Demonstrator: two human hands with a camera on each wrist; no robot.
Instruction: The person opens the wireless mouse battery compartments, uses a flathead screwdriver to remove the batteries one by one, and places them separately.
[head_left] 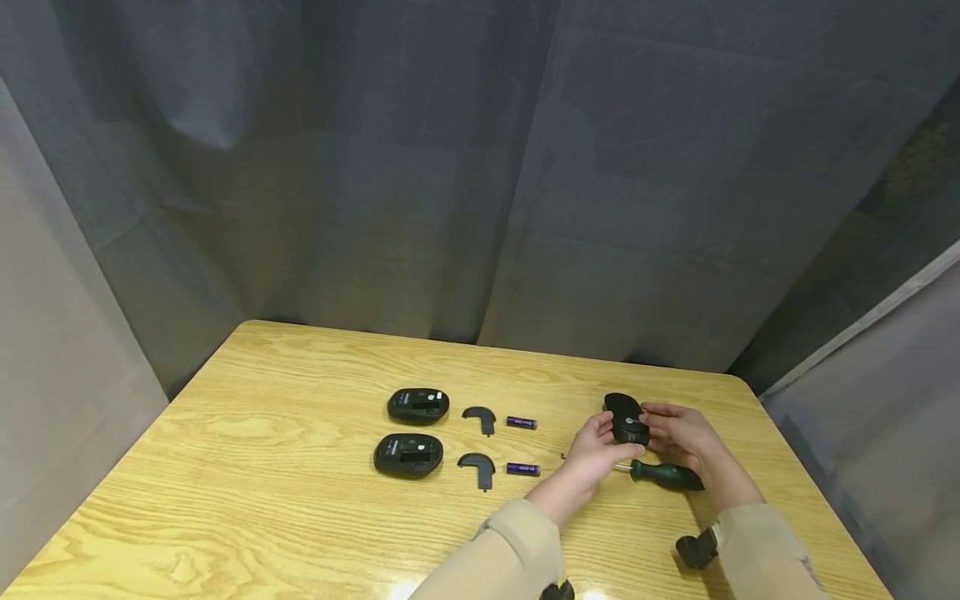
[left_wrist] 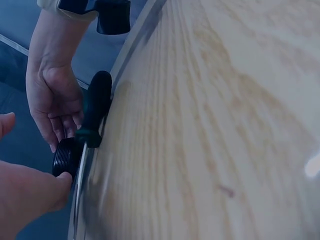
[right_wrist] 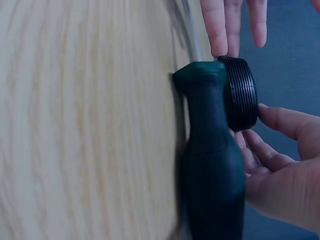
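At the right of the table a black computer mouse (head_left: 627, 417) is held between both hands, a small pale mark on its upper face. My left hand (head_left: 588, 454) grips its left side and near end with fingers and thumb. From the right, my right hand (head_left: 678, 429) holds the other side, thumb and fingers around its edge. The ridged edge of the mouse (right_wrist: 243, 94) shows in the right wrist view. Just nearer than the mouse lies a screwdriver (head_left: 667, 476) with a dark green handle; the left hand hides part of its shaft.
Two black mice, one farther (head_left: 405, 406) and one nearer (head_left: 397, 457), lie underside up with battery slots exposed. Beside them are two hooked black covers (head_left: 480, 414) (head_left: 480, 467) and two purple batteries (head_left: 521, 422) (head_left: 522, 469). A grey curtain (head_left: 420, 167) stands behind the wooden table (head_left: 247, 500).
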